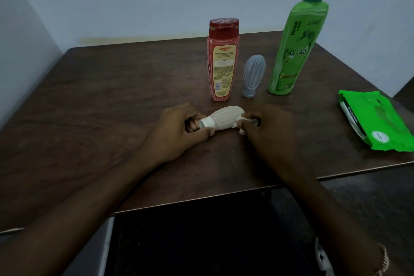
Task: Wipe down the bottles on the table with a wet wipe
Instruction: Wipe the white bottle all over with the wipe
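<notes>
Tabletop: wipe half-hidden under right hand

Four bottles; one wipe pack; one wet wipe; two hands.

Table: bears all items listed.
Far row, left to right: flip-cap bottle, upright; inverted small bottle, standing on its cap, just beside it; pump bottle, upright, near.
Right edge: wipe packet, lying flat, well apart from the row.
Before the row: sideways small bottle, cap to the left, between left hand at the cap end and right hand at the base end.
Wet wipe: in the right hand, against that bottle's base.
</notes>
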A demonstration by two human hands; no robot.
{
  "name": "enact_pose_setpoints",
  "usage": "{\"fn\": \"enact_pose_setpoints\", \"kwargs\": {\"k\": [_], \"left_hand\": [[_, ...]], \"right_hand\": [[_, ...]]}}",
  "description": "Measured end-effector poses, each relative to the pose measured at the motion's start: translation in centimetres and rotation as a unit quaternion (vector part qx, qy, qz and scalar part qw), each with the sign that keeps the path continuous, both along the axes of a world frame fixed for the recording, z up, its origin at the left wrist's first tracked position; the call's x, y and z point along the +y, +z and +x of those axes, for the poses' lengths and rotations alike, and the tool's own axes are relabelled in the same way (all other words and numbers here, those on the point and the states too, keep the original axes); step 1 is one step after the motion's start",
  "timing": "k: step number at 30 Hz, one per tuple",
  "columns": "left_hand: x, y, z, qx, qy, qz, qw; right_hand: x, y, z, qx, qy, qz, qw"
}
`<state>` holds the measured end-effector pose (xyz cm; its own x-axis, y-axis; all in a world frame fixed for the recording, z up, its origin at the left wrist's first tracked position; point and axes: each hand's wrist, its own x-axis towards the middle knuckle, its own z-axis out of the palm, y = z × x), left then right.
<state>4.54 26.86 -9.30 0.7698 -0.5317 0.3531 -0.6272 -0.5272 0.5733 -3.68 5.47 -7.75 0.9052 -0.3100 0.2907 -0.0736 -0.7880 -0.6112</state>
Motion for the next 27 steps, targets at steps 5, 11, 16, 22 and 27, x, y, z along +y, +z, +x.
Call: {"fn": "enact_pose_setpoints", "kwargs": {"k": [5,11,16,22,27], "left_hand": [[0.0,-0.2,0.1,-0.008,-0.004,0.002,1.000],[0.1,-0.2,0.2,-0.001,-0.005,-0.007,1.000],[0.1,0.0,0.0,0.002,-0.001,-0.009,1.000],[0.1,0.1,-0.2,0.001,-0.008,-0.008,1.000],[0.1,0.2,-0.4,0.004,-0.017,-0.010,1.000]], "right_hand": [[2.6,-0.5,-0.6,-0.043,0.056,-0.010,0.997],[2.9,-0.6,-0.8,-0.070,0.106,-0.037,0.991],[1.4,-0.4,-0.6,-0.060,0.023,0.011,0.998],[2.8,-0.2,-1.2,-0.077,0.017,0.035,0.996],[4.7,-0.3,-1.4,-0.078,0.089,-0.012,0.993]]}}
